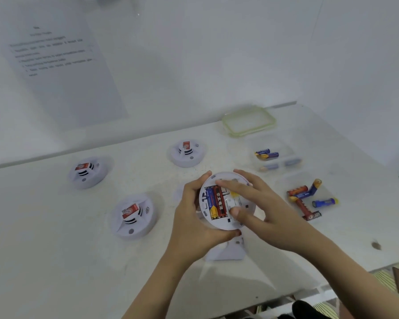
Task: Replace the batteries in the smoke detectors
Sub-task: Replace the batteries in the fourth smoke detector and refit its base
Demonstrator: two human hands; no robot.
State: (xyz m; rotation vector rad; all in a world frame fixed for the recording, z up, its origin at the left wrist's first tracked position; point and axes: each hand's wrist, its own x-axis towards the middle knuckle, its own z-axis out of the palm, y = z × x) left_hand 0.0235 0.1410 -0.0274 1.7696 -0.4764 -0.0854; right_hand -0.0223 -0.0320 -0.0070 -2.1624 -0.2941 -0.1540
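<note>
left hand (194, 215): gripping the upturned detector (240, 203) by its rim
right hand (263, 203): fingers straight, touching the batteries (214, 202)

A white desk (55, 261) runs along a pale wall (217, 54). A printed sheet of paper (62, 65) hangs on the wall at upper left, its text too blurred to read. Near the desk's far right corner a clear lid (249, 122) with a green rim lies flat, with a clear tub (296, 155) just in front of it. A small dark mark (376, 245) shows near the desk's right edge, and a striped mat (385, 279) lies on the floor beyond
</note>
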